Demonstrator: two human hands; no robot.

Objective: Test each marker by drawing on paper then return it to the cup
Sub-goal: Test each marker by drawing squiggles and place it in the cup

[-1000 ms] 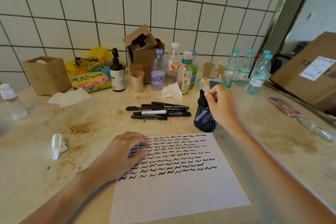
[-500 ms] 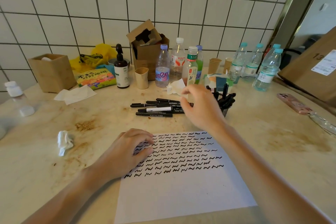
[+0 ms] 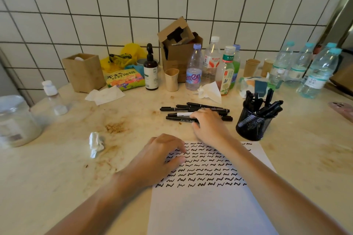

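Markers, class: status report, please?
Right hand on loose markers, grasp unclear. Left hand pressing paper. Mesh cup upright, nothing blocking.

A wall of square white glazed tiles (image 3: 114, 5) with dark grout lines fills the far side of the scene. Below it runs a pale beige stone countertop (image 3: 47, 177), mottled with brown stains, the darkest patch (image 3: 116, 127) left of centre. At the far right a dark metal door frame (image 3: 342, 15) rises at a slant beside the tiles. At the far left edge a grey vertical panel (image 3: 7, 82) meets the tiled wall. The light is soft and even, with faint shadows on the counter and a dull sheen on the tiles.
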